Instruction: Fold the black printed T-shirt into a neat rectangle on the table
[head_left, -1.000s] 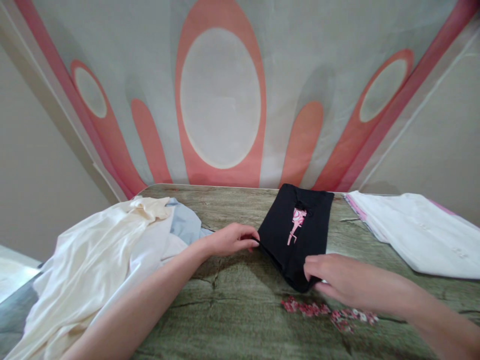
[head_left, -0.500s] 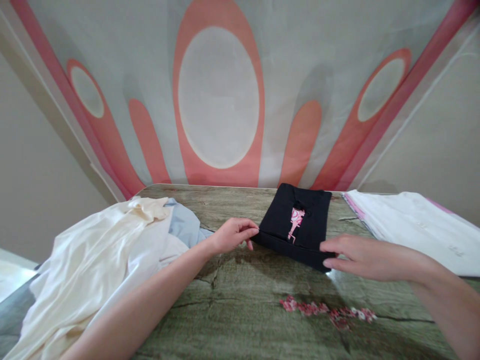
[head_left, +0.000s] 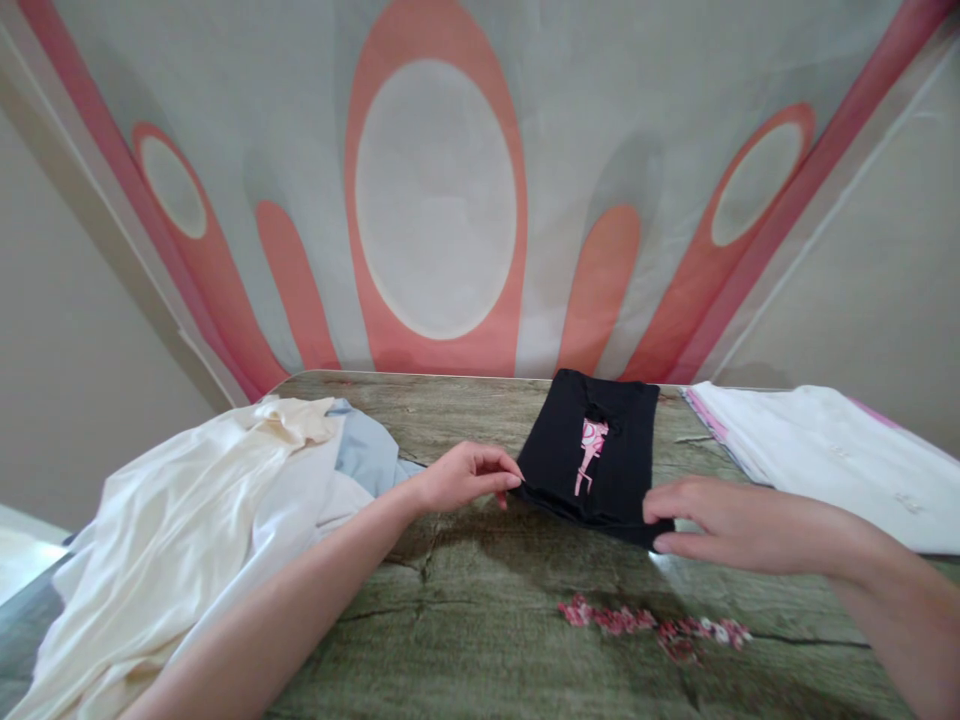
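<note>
A black folded garment (head_left: 626, 440) with a pink and white print lies on the wood-patterned table (head_left: 465, 600). My left hand (head_left: 469, 477) pinches its near left corner between thumb and fingers. At the near right corner, my right hand (head_left: 705, 520) grips the cloth, thumb below and fingers above. The near edge between both hands is slightly raised and bunched. Whether it is a shirt or another kind of garment I cannot tell.
Loose cream and pale garments (head_left: 187, 500) are heaped on the left, with a light blue cloth (head_left: 366, 450) beside them. A flat stack of white garments (head_left: 825, 450) lies on the right. Pink blossoms (head_left: 652, 622) show on the near tabletop. A patterned backdrop (head_left: 435, 200) rises behind.
Both hands have moved slightly toward the near side and right, still on the corners. The garment's near edge has come lower, and more of the pink print shows.
</note>
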